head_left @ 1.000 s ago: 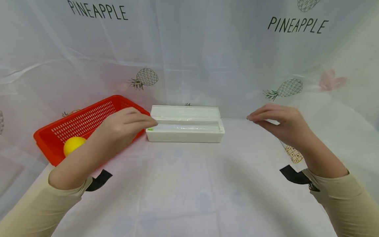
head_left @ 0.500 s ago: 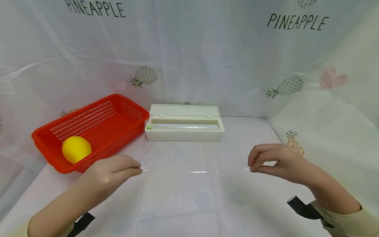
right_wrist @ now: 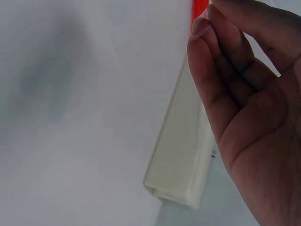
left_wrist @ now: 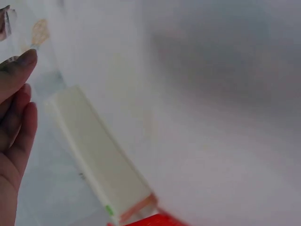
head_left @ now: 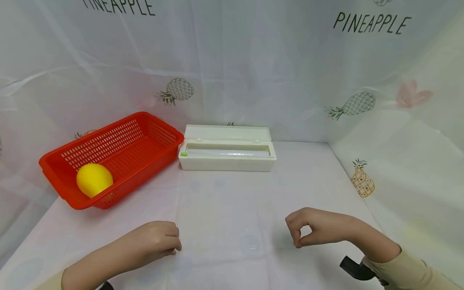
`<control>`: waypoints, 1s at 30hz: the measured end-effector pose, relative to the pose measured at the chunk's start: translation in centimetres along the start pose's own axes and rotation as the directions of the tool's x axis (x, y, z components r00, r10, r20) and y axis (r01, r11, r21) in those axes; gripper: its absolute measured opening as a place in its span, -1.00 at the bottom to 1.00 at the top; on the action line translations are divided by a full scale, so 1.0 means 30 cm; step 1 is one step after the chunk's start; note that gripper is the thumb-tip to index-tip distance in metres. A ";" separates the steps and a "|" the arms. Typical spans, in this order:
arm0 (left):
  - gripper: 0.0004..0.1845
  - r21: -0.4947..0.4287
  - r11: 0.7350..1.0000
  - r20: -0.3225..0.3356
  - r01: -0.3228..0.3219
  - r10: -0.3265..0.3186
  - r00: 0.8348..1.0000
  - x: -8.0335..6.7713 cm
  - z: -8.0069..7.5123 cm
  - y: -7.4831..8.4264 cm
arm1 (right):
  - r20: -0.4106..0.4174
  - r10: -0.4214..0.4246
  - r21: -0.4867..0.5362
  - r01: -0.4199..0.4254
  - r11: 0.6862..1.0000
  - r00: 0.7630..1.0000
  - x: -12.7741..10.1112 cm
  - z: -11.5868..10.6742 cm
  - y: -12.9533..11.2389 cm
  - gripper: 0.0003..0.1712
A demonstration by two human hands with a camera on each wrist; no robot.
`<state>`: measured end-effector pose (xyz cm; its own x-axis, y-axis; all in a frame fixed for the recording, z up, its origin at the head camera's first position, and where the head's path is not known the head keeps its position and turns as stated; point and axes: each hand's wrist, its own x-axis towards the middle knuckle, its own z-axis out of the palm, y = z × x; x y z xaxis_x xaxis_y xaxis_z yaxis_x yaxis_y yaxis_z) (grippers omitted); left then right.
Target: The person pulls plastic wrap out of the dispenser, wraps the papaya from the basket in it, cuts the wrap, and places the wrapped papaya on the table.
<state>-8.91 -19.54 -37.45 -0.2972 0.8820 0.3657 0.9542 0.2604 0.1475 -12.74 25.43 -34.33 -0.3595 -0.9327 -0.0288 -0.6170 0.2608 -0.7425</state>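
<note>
A white dispenser box with its lid up stands at the back of the table; it also shows as a long pale box in the left wrist view and as the box in the right wrist view. A faint sheet of clear film runs from it toward me. My left hand pinches the film's near left corner low over the table. My right hand pinches the near right corner between thumb and forefinger. The film's edges are hard to make out.
A red slotted basket sits at the back left with a yellow ball inside. A white cloth with pineapple prints covers the table and hangs as walls behind and at both sides. A black wrist strap shows at the lower right.
Both hands have come from the dispenser box toward me and lower, drawing the clear film out over the table. The right hand has also moved inward.
</note>
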 end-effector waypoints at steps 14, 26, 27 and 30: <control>-0.76 -0.097 0.992 0.277 0.076 -0.046 0.960 -0.006 0.133 -0.087 | 0.014 0.095 -0.011 -0.095 0.995 0.995 0.052 0.149 0.154 -0.77; -0.75 -0.020 0.997 0.376 0.074 -0.061 0.925 -0.022 0.128 -0.079 | 0.007 0.105 -0.125 -0.104 0.987 0.994 0.021 0.220 0.162 -0.76; -0.76 -0.019 0.996 0.390 0.085 -0.071 0.918 -0.026 0.127 -0.076 | 0.007 0.097 -0.139 -0.095 0.986 0.995 0.017 0.220 0.160 -0.76; -0.81 -0.020 0.986 0.444 0.169 -0.142 0.885 -0.046 0.111 -0.069 | -0.016 0.108 -0.168 -0.110 0.980 0.994 0.011 0.214 0.148 -0.75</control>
<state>-10.36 -19.97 -41.33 -0.3834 0.9176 -0.1053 0.8896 0.3975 0.2251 -11.09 24.68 -41.92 -0.4355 -0.8948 -0.0984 -0.6829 0.3996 -0.6116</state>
